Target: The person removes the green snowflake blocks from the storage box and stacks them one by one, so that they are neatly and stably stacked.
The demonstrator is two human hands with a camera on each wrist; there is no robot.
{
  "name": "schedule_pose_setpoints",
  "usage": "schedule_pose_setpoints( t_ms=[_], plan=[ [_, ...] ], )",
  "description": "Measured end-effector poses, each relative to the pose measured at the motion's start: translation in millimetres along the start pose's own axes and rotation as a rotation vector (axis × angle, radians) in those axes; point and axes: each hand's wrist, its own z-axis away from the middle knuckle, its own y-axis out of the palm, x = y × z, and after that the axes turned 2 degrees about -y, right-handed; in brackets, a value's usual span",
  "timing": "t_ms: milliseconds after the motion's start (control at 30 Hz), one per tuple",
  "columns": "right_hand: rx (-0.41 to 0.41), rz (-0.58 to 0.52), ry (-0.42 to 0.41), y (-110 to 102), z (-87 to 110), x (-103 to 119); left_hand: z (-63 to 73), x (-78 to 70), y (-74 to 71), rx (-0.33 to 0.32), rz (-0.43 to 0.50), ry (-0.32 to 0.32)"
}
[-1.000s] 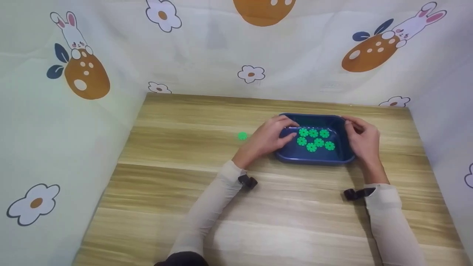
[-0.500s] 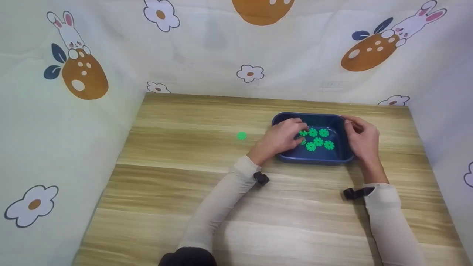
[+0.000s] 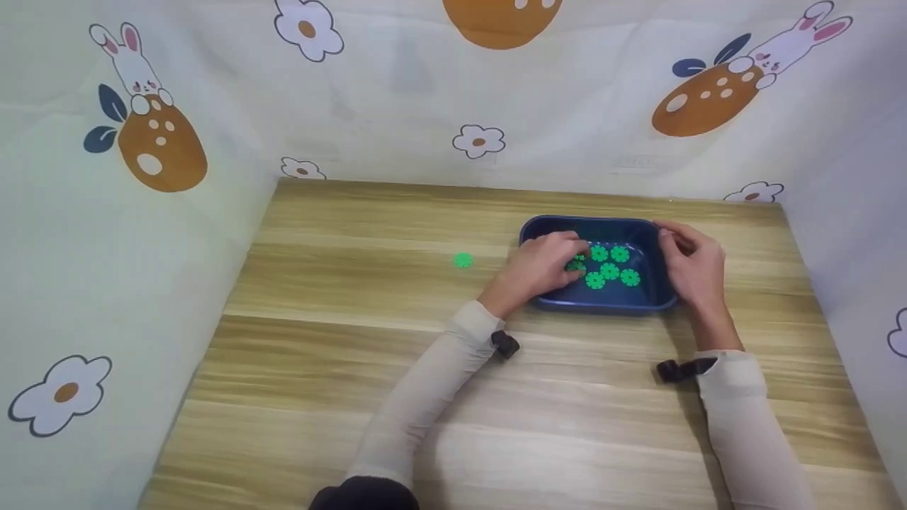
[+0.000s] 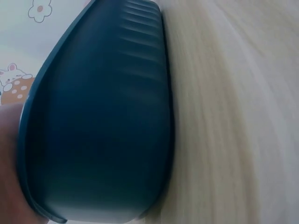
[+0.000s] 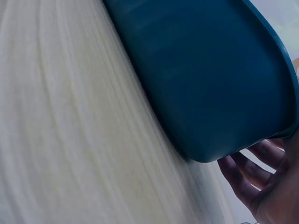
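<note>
A dark blue plastic basin (image 3: 602,303) stands on the table, holding several small green notched discs (image 3: 630,278) with holes in them. My left hand (image 3: 542,265) reaches over its left rim, and its thumb and fingertips pinch a green disc (image 3: 577,265) inside, partly hidden by the fingers. At the other end, my right hand (image 3: 694,265) grips the right rim, thumb on the inside. In the right wrist view, the fingers (image 5: 252,168) curve around the end of the basin (image 5: 210,79). The left wrist view shows mostly the basin's outer wall (image 4: 103,107).
One more green disc (image 3: 463,260) lies on the wooden table (image 3: 340,283), left of the basin. A pale cloth (image 3: 397,106) printed with flowers and rabbits hangs behind the table and along both sides.
My left hand has moved right, from the basin's left rim down onto the leftmost discs, and its fingers have closed on one, which now looks tilted. The right hand stays at the rim.
</note>
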Motion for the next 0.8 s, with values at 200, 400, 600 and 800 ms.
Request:
schedule_pose_setpoints(
  t_ms=[200, 400, 600, 800],
  plan=[
    [-0.011, -0.004, -0.010, 0.1, -1.0, -0.7, -2.3, -1.5, 2.1, 0.050, -0.072, -0.021],
    [-0.012, -0.048, 0.005, 1.3, -0.8, -1.0, -2.3, -3.4, 3.9, 0.066, -0.110, -0.018],
    [-0.012, -0.055, 0.017, 1.8, -1.9, -1.5, -1.9, -3.0, 4.4, 0.057, -0.123, -0.013],
    [-0.017, -0.039, 0.021, 3.7, -3.8, -4.5, -1.7, -2.6, 4.8, 0.062, -0.133, -0.012]
  ],
)
